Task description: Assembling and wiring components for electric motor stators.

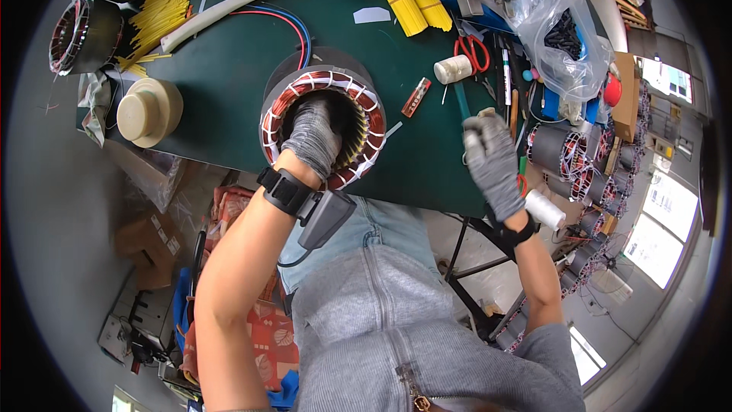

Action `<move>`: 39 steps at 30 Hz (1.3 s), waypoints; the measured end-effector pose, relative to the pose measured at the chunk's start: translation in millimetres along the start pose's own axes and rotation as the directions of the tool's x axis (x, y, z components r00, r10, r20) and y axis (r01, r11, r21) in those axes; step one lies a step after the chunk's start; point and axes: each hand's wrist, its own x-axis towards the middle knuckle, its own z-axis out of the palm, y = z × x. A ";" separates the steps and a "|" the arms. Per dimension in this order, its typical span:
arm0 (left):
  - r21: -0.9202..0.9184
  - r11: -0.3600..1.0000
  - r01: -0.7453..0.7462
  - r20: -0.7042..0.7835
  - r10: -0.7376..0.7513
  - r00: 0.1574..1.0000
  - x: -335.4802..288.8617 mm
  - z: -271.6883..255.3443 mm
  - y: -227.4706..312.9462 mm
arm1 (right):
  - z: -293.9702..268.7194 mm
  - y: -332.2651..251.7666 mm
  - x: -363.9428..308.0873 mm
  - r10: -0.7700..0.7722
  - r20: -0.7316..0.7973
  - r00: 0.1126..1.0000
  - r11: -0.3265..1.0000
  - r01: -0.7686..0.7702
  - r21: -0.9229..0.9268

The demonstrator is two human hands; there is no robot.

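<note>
A motor stator (pixel 377 118) with copper windings laced in white cord lies on the green table, its round opening toward me. My left hand (pixel 314 131), in a grey knit glove, reaches inside the bore; its fingers are hidden there. To the right, my right hand (pixel 492 156), also gloved in grey, is closed with curled fingers at the lower end of a mallet's teal handle. That mallet (pixel 453 69) has a white cylindrical head pointing away from me. Red and blue lead wires (pixel 303 37) run out behind the stator.
Beige stepped round block (pixel 149 113) stands at the left. Yellow strips (pixel 162 15) and a white tube (pixel 238 8) lie at the far left, yellow bundles (pixel 416 4) farther back. Red-handled scissors (pixel 479 53), pens and a plastic bag (pixel 560 38) crowd the right. A white thread spool (pixel 544 210) sits beside my right wrist.
</note>
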 end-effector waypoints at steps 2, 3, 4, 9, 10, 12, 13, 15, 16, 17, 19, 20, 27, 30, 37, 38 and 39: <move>-0.010 1.000 -0.013 0.062 0.014 0.998 2.5 8.8 -9.7 | 10.1 79.3 -3.7 0.181 0.053 0.982 0.983 -0.182 0.011; -0.032 0.999 -0.024 0.112 0.028 0.993 3.7 21.0 -15.2 | 15.5 111.2 -2.6 0.266 0.125 0.956 0.964 -0.267 -0.006; -0.324 0.945 0.041 -0.030 -0.053 0.998 8.0 49.5 -17.8 | 25.3 138.7 3.1 0.162 0.062 0.985 0.977 -0.151 -0.152; -0.221 0.953 -0.208 -0.279 0.143 0.950 2.9 10.4 -41.7 | 70.6 208.8 37.7 0.068 -0.008 0.998 0.905 -0.066 -0.421; -0.309 0.934 -0.180 -0.127 0.147 0.981 5.7 19.8 -48.3 | 64.5 209.4 51.7 0.130 0.133 0.983 0.976 -0.104 -0.190; -0.736 0.671 -0.082 -0.127 -0.019 0.992 -9.3 11.7 -52.2 | 57.7 217.6 54.9 0.064 0.185 0.981 0.993 -0.043 -0.111; -0.809 0.588 0.004 -0.079 -0.116 0.990 -32.0 -51.4 -49.4 | 53.7 222.2 51.3 0.015 0.188 0.982 0.985 0.018 -0.173; -0.721 0.683 -0.121 -0.299 -0.149 0.943 -67.1 -62.1 -47.4 | 46.7 201.9 61.3 -0.092 0.222 0.971 0.798 0.206 -0.567; -0.886 0.430 -0.172 -0.309 -0.272 0.911 -69.9 -55.2 -38.2 | 46.7 202.3 68.3 -0.098 0.281 0.955 0.741 0.258 -0.619; -0.959 0.142 -0.246 -0.283 -0.394 0.874 -70.8 -50.2 -27.2 | 47.2 204.3 76.1 -0.099 0.337 0.936 0.678 0.311 -0.666; -0.865 -0.238 -0.441 -0.176 -0.679 0.712 -94.4 -79.5 -5.6 | 39.8 225.3 86.0 -0.208 0.417 0.885 0.635 0.447 -0.631; -0.926 0.112 -0.360 -0.317 -0.751 0.580 -101.4 -75.4 -0.6 | 34.3 230.6 88.8 -0.270 0.333 0.903 0.704 0.421 -0.571; -0.815 0.579 -0.030 -0.522 -0.709 0.474 -110.4 -53.0 50.8 | -36.8 188.0 90.6 -0.517 0.440 0.734 0.551 0.679 -0.485; -0.861 0.437 -0.261 -0.503 -0.653 0.566 -101.4 -64.8 72.2 | -59.9 156.3 76.5 -0.381 0.381 0.843 0.667 0.536 -0.518; -0.857 0.311 -0.410 -0.513 -0.449 0.732 -71.7 -87.4 87.9 | -88.6 15.8 56.9 0.182 0.602 0.778 0.176 -0.628 0.758; -0.847 0.351 -0.399 -0.521 -0.403 0.752 -71.2 -86.2 86.2 | -89.9 3.1 61.4 0.098 0.606 0.789 0.025 -0.611 0.791; -0.849 0.342 -0.403 -0.521 -0.409 0.749 -71.6 -84.1 85.6 | -96.2 -9.0 64.6 0.046 0.601 0.798 0.034 -0.603 0.797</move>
